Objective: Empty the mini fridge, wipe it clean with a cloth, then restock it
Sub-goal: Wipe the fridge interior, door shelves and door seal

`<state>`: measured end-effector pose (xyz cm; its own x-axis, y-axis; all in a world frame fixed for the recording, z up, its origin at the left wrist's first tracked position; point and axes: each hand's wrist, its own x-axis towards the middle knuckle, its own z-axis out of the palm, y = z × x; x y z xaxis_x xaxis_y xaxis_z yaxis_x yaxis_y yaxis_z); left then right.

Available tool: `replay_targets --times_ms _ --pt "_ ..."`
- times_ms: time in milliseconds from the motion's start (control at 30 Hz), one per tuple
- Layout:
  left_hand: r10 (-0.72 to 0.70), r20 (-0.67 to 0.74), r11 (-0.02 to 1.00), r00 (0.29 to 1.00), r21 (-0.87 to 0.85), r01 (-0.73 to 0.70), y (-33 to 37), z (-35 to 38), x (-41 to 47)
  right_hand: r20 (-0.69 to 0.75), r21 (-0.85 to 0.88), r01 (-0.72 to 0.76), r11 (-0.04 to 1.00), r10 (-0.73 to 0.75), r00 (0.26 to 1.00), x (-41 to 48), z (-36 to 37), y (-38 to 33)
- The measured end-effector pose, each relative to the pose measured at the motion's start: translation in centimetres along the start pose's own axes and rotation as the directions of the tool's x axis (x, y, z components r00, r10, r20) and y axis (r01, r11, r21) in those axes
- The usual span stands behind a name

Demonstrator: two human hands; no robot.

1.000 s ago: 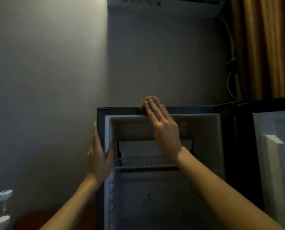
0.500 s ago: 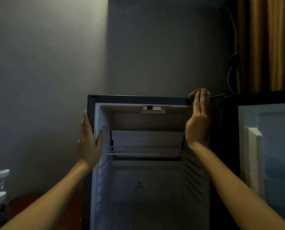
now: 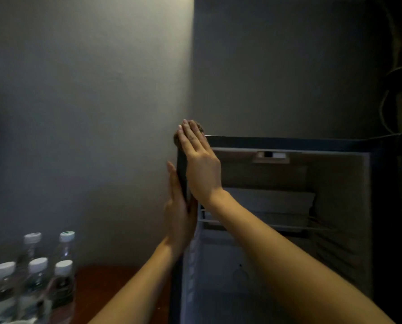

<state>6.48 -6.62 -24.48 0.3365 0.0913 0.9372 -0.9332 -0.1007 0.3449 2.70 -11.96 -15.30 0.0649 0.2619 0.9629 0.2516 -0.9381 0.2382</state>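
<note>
Brown cloth (image 3: 176, 139) under right hand (image 3: 201, 164), fridge (image 3: 288, 142) corner

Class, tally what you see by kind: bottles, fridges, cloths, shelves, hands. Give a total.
Clear plastic water bottles with white caps: 5
Open grey mini fridge: 1
Brown crumpled cloth: 1
Pale wire shelf: 1
Left hand and right hand: 2
Total: 10

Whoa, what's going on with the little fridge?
A person is cleaning the mini fridge. The right hand presses a cloth flat on its top left corner, and the left hand rests flat on its outer left side. Inside, the wire shelf is bare. The water bottles stand on the table beside it.
</note>
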Motion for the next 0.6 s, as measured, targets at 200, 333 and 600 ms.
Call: replay_targets --times_ms 200,333,600 --pt "-0.031 0.071 0.998 0.997 0.054 0.027 -0.9 -0.3 -1.9 0.233 -0.083 0.423 0.902 -0.395 0.889 -1.5 -1.3 3.7" --pt "-0.073 0.118 0.996 0.99 0.062 0.066 -0.2 -0.8 -3.4 0.386 -0.082 0.616 0.783 -0.545 0.744 0.2 -2.8 5.2" --pt "-0.278 0.151 0.943 0.949 0.232 0.24 0.1 -3.6 -7.1 0.326 0.147 0.408 0.901 -0.434 0.84 -8.9 -0.5 2.3"
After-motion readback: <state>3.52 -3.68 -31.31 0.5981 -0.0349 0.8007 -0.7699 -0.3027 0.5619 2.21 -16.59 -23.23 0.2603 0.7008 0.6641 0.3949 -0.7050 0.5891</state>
